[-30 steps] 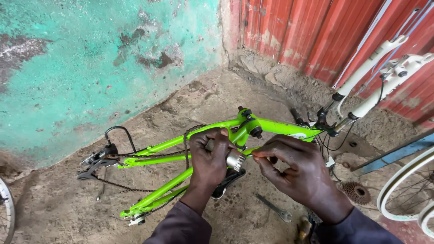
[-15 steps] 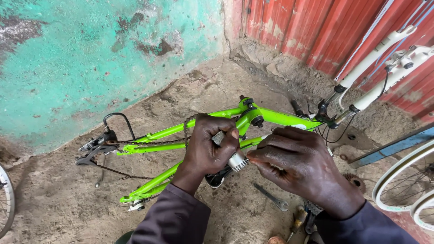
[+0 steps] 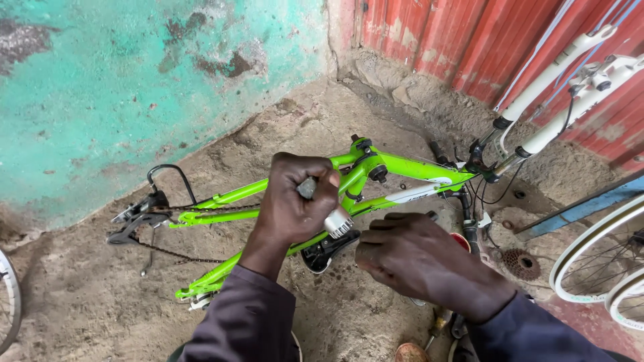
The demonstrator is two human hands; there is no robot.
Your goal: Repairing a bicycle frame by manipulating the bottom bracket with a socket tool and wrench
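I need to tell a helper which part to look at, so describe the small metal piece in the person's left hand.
Find the bright green bicycle frame lying on the dirt. Above its middle, the left hand grips a short silver cylinder with a ridged end, the only shiny metal part held off the ground.

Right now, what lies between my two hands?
In the head view, the silver cylindrical part sticks out of the left hand toward the right hand; past its tip there is only a small gap.

A small silver cylindrical bicycle part [image 3: 333, 218] — splined at its lower end, darker grey at its upper end — sits tilted in a closed fist, just above the lime-green bicycle frame [image 3: 268, 194], which lies flat on dirt — wheelless, chain hanging slack.
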